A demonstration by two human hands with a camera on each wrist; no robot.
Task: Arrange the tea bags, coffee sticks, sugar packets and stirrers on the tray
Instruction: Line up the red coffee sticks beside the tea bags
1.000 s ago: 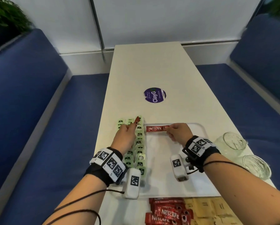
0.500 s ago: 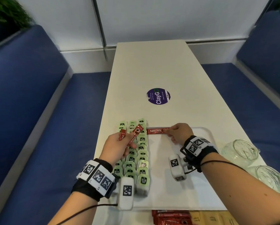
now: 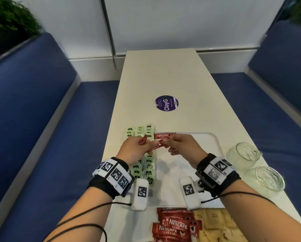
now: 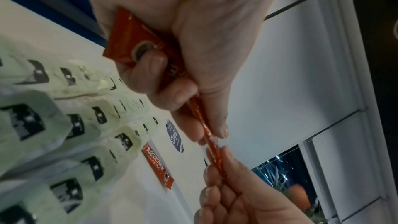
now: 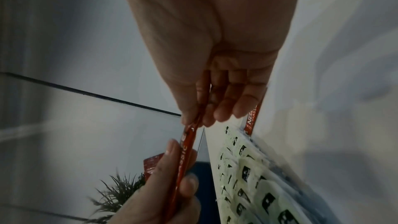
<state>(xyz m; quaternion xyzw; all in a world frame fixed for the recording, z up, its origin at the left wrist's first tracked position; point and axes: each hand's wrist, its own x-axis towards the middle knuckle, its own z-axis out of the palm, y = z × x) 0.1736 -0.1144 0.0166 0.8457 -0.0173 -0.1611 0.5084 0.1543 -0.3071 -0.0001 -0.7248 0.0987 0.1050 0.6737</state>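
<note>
Both hands pinch one stick (image 3: 156,146), left hand (image 3: 134,151) low end, right hand (image 3: 184,145) high end; long axis slants up-right.

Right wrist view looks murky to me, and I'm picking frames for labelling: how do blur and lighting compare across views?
Right wrist: dim, smeared, tea bags soft. Left wrist: brighter, fingers motion-blurred. Head: evenly lit, sharpest, edges bowed.

Red coffee sticks (image 3: 156,146), pale-green tea bags (image 3: 149,172), white tray (image 3: 214,142)
</note>
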